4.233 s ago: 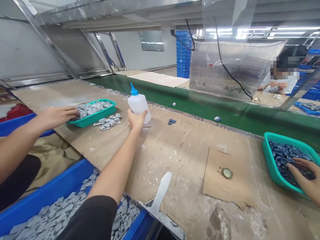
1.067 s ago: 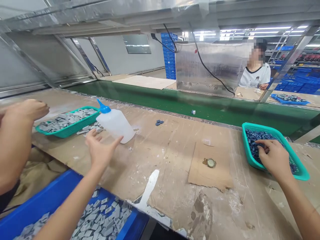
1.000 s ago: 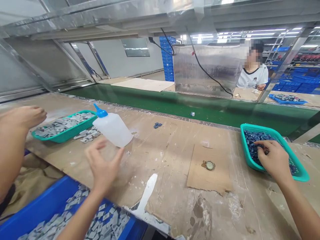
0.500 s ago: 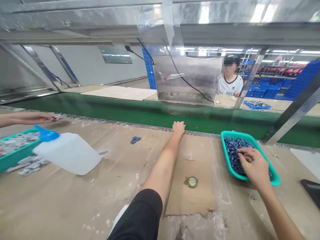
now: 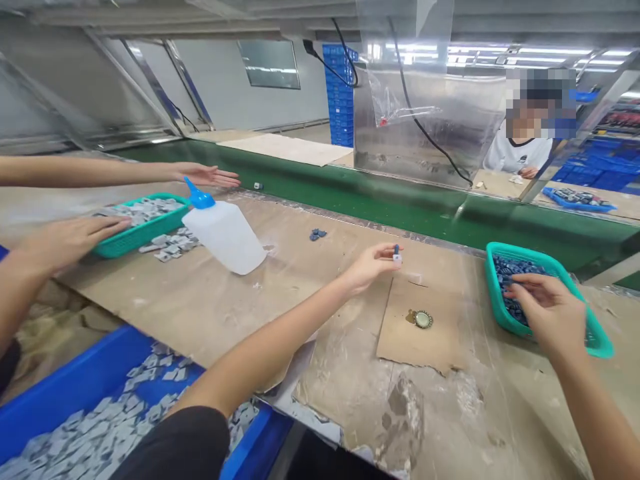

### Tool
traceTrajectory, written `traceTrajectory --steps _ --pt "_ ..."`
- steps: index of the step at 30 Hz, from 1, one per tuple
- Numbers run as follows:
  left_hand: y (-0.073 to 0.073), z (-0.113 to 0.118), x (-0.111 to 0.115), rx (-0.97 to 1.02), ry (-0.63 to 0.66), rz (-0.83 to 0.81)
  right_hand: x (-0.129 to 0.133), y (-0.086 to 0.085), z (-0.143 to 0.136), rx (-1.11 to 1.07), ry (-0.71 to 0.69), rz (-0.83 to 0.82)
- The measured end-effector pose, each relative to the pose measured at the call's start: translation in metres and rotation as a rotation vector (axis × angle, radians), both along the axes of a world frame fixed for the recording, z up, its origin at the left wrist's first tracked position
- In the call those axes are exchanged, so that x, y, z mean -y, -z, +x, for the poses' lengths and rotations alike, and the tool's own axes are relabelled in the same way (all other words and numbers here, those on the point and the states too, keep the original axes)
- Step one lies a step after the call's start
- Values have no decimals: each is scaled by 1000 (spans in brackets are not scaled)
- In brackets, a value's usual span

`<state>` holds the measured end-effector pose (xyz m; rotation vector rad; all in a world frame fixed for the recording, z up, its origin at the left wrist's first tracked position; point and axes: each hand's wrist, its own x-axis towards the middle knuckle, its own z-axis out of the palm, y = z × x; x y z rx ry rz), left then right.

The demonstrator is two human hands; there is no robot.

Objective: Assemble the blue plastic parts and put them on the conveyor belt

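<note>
My left hand point(image 5: 369, 268) is closed above the cardboard, pinching a small white-and-blue piece point(image 5: 397, 255) upright between thumb and fingertips. My right hand point(image 5: 553, 308) reaches over a teal basket point(image 5: 493, 293) filled with small dark blue pieces point(image 5: 515, 267). Its thumb and fingers are pinched together, with what looks like one dark blue piece at the tips. Between the two hands a metal bottle cap point(image 5: 423, 319) lies upturned on a brown cardboard sheet point(image 5: 400, 347), a brownish wet spot beside it. Several loose blue pieces point(image 5: 317, 235) lie in a small heap to the left.
A white squeeze bottle point(image 5: 227, 237) with a blue spout stands left. A co-worker's hands point(image 5: 210, 175) are near the belt and a teal basket of grey-white pieces point(image 5: 155, 212). Behind runs a green conveyor belt point(image 5: 310, 190) carrying one piece. A blue bin point(image 5: 60, 387) sits lower left.
My left hand has drawn back from the belt and now shows a white-and-blue piece. My right hand stays at its basket. The view has turned left, and a co-worker's hand has opened near the belt.
</note>
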<state>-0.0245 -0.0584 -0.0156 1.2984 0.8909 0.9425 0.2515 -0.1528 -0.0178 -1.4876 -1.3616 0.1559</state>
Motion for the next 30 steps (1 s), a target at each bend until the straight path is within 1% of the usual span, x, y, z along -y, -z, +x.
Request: traceTrajectory --steps 2,3,4,5,6,9,12,16,19,22,25,26,27,30 --pt "3 -8 22 154 34 -146 5 -5 -34 -11 -201 -58" --pt "3 -10 29 191 36 -196 8 -5 -50 40 -310 -91" --pt "4 -9 35 215 32 -231 11 -3 -64 125 -398 -118" --pt "4 -8 38 227 24 -247 13 1 -76 221 -456 -138" --pt "4 -7 41 225 15 -245 16 4 -85 312 -486 -152" --pt "5 -5 42 151 8 -147 20 15 -96 486 -474 -146" --pt "8 -8 41 126 30 -58 19 20 -96 549 -461 -142" --pt "9 -11 44 125 43 -18 17 22 -96 589 -465 -157" --pt "2 -13 51 67 39 34 16 23 -96 602 -465 -166" --pt "-8 -17 56 61 13 127 17 23 -97 600 -471 -170" --pt "-12 -16 57 61 -105 286 19 19 -98 573 -465 -157" --pt "-11 -15 57 54 -134 352 20 17 -99 556 -459 -146" --pt "-8 -13 57 33 -134 419 21 15 -98 537 -449 -133" --pt "6 -7 59 -96 -28 556 23 11 -95 455 -385 -104"
